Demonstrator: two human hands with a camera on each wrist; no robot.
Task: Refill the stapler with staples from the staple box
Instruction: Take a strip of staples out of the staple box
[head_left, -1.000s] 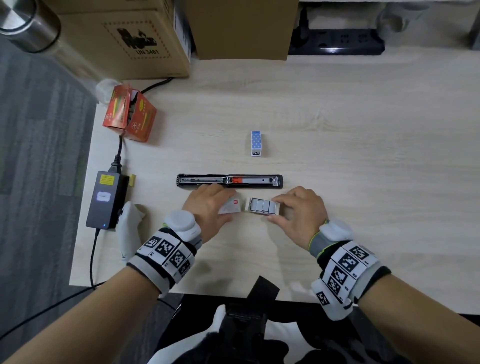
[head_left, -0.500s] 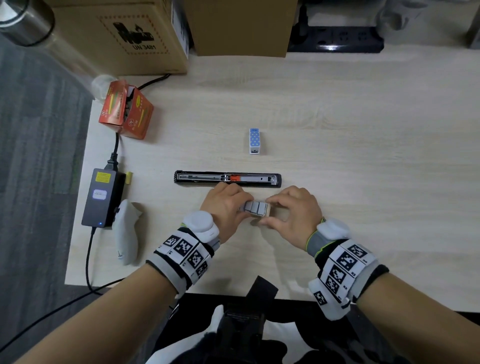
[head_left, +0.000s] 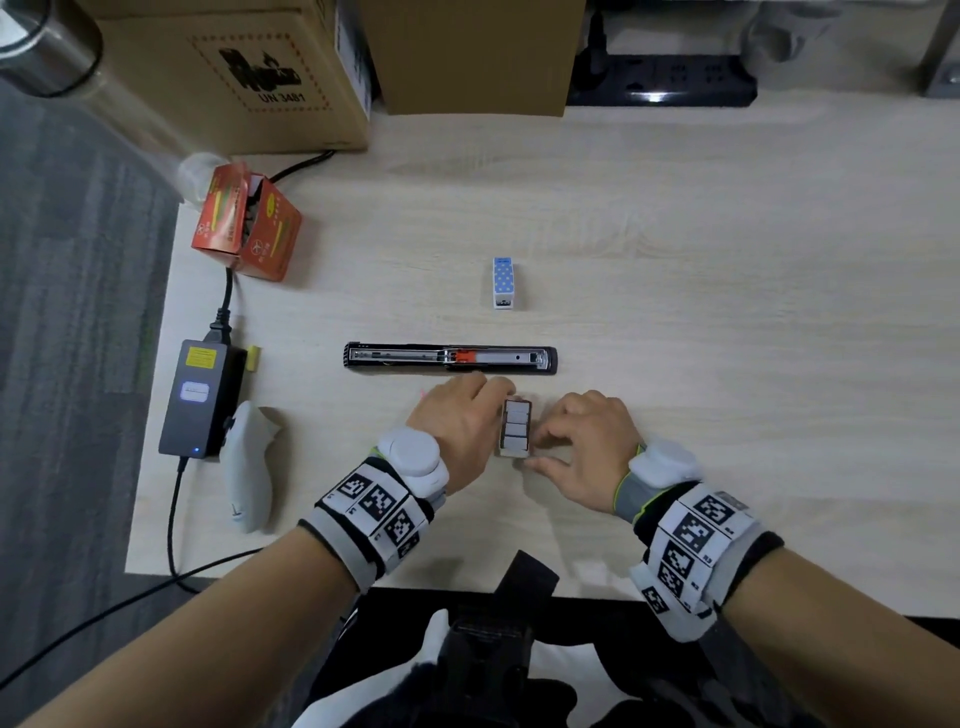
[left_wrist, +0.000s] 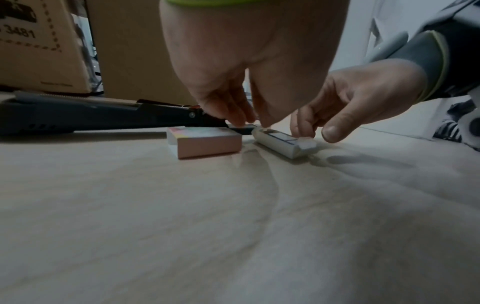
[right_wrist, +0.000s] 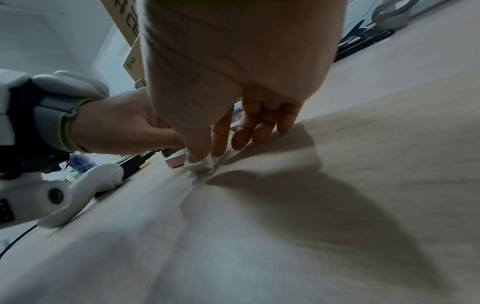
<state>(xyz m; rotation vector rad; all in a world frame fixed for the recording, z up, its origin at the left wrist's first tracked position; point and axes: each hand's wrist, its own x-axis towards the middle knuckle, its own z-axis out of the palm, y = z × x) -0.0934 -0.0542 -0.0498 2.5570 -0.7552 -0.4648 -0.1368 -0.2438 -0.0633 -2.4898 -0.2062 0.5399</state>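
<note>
Lying flat on the table (head_left: 727, 291), the stapler (head_left: 450, 358) is swung fully open into one long black bar, its metal channel facing up with an orange-red pusher near the middle. Just in front of it, between the two hands, sits the tray (head_left: 516, 429) of the staple box: a small white drawer turned end-on to the person, filled with grey blocks of staples lined up in a row. In the left wrist view the sleeve (left_wrist: 205, 141), pinkish with a pale printed top, lies on the table just beside the tray (left_wrist: 281, 145), under the left hand.

Left hand (head_left: 456, 420): fingers bent downward, tips at the far end of the tray by the sleeve; thumb and forefinger seem to pinch that end, though blur hides the exact contact. Right hand (head_left: 586, 451): thumb and forefinger narrowed onto the near end of the tray, pinching its white corner, as the right wrist view shows (right_wrist: 202, 162); the other fingers (right_wrist: 262, 131) hang loosely spread, tips near the table.

Farther back stands a small blue dotted stapler (head_left: 503, 282).
</note>
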